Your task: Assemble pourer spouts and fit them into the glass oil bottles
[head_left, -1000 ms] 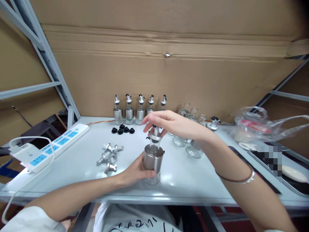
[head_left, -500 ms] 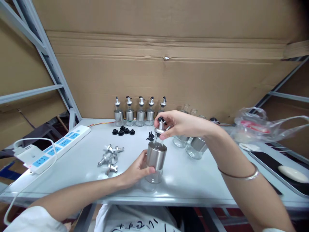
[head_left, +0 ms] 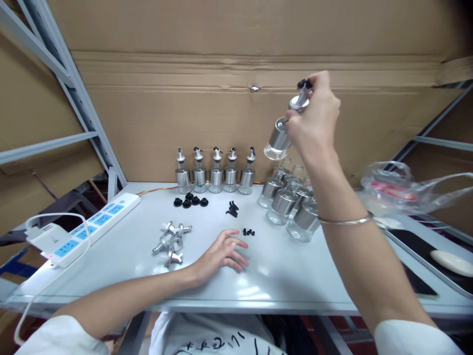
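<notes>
High in front of the cardboard, my right hand [head_left: 314, 113] grips an oil dispenser bottle [head_left: 280, 135] by its neck and pourer top. This bottle is glass with a steel sleeve and hangs tilted, its base to the lower left. My left hand [head_left: 223, 254] rests open on the table, fingers spread and holding nothing. Small black plugs [head_left: 249, 232] lie just beyond its fingertips. Metal pourer spouts [head_left: 172, 242] are heaped to its left. Further back are black flip caps [head_left: 232, 209] and round black stoppers [head_left: 190, 199].
Several finished-looking dispenser bottles [head_left: 216, 175] stand in a row along the cardboard wall [head_left: 236, 118]. Bottles without tops [head_left: 284, 202] cluster at right, under my right forearm. A power strip [head_left: 94, 229] lies left; a plastic bag [head_left: 391, 190] and a black tray [head_left: 417, 241] sit at right.
My right hand has lifted the oil dispenser bottle off the table, up and to the right. My left hand has let go of it and lies open on the table.
</notes>
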Available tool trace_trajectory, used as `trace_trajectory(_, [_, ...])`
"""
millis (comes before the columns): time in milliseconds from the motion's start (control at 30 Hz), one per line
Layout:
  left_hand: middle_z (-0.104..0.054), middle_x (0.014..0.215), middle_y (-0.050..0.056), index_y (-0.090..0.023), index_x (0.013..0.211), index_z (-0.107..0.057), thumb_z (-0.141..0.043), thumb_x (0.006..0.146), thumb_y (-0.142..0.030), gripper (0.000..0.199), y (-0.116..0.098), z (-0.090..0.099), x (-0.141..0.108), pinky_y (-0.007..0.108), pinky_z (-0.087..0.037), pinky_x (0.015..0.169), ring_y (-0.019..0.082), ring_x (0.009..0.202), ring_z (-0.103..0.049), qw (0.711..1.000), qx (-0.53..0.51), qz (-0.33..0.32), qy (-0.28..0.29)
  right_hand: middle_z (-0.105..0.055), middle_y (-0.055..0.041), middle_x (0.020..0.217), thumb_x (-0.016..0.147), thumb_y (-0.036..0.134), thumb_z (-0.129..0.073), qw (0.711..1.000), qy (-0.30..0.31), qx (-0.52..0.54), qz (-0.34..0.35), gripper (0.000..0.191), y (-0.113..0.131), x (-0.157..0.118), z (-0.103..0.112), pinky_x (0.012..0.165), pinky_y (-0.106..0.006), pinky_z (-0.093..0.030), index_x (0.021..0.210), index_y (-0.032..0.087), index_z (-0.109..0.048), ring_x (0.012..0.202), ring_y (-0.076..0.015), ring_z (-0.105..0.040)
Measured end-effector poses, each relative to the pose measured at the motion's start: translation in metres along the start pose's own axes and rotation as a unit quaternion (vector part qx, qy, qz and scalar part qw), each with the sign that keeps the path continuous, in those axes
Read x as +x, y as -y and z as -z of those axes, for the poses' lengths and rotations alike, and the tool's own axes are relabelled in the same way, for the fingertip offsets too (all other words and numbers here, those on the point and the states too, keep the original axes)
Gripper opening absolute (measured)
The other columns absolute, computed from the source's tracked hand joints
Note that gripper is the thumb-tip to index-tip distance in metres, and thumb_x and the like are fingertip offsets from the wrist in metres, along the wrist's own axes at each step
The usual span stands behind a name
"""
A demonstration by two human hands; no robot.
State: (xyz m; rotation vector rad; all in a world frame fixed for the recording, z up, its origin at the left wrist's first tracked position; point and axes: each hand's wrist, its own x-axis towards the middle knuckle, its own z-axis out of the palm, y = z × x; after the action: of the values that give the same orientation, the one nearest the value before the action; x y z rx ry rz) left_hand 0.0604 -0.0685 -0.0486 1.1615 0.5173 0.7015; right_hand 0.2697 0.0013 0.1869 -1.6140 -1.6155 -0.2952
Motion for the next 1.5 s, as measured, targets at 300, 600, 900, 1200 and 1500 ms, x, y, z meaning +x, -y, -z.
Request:
trace_trajectory(300, [-0.056,0.105,0.008,-0.018,0.119,-0.04,-0.062,0.085,-0.051,0.052,-0.003,0.0,-0.001,0.037,-0.049,0.077,0.017,0.078,-0.065,1.0,0.01,0.015,0.023,-0.055,-0.0187,0.129,0.084,0.006,-0.044,0.993,-0.052,-0.01,-0.104,0.048,-0.046,0.012,-0.072,0.095,-0.033,-0.04,0.131,0.013,-0.043,0.116,-0.0261,-0.054])
trace_trajectory(600, [-0.059,0.094,0.004,-0.018,0.114,-0.043,-0.067,0.08,-0.052,0.053,-0.001,0.0,0.001,0.035,-0.046,0.075,0.015,0.074,-0.064,0.999,0.018,0.018,0.036,-0.063,-0.0131,0.124,0.086,0.006,-0.042,0.987,0.05,-0.026,-0.153,0.046,-0.063,0.01,-0.12,0.092,-0.03,-0.041,0.131,0.015,-0.049,0.114,-0.0265,-0.058])
trace_trajectory(900, [-0.059,0.091,0.004,-0.018,0.114,-0.042,-0.067,0.08,-0.053,0.055,-0.004,-0.001,0.0,0.035,-0.046,0.075,0.016,0.074,-0.064,0.999,0.021,0.027,0.034,-0.06,-0.0213,0.127,0.088,0.003,-0.038,0.967,0.066,-0.001,-0.245,0.046,-0.063,0.011,-0.135,0.094,-0.033,-0.042,0.133,0.008,-0.048,0.117,-0.0291,-0.057])
trace_trajectory(1200, [-0.06,0.09,0.003,-0.018,0.114,-0.042,-0.068,0.079,-0.053,0.056,-0.004,-0.001,0.0,0.035,-0.046,0.074,0.015,0.072,-0.064,0.999,0.017,0.027,0.034,-0.042,-0.0285,0.14,0.078,0.001,-0.049,0.961,0.054,0.042,-0.266,0.057,-0.063,0.012,-0.135,0.105,-0.038,-0.037,0.134,0.0,-0.039,0.13,-0.0308,-0.046])
trace_trajectory(1500, [-0.06,0.089,0.002,-0.018,0.114,-0.042,-0.07,0.078,-0.051,0.056,-0.006,-0.002,0.0,0.034,-0.046,0.073,0.015,0.072,-0.065,0.999,0.018,0.034,0.027,-0.038,-0.0184,0.142,0.074,0.015,-0.056,0.964,-0.004,0.214,-0.159,0.056,-0.039,-0.026,-0.135,0.112,-0.041,-0.031,0.128,0.014,-0.039,0.136,-0.0249,-0.037])
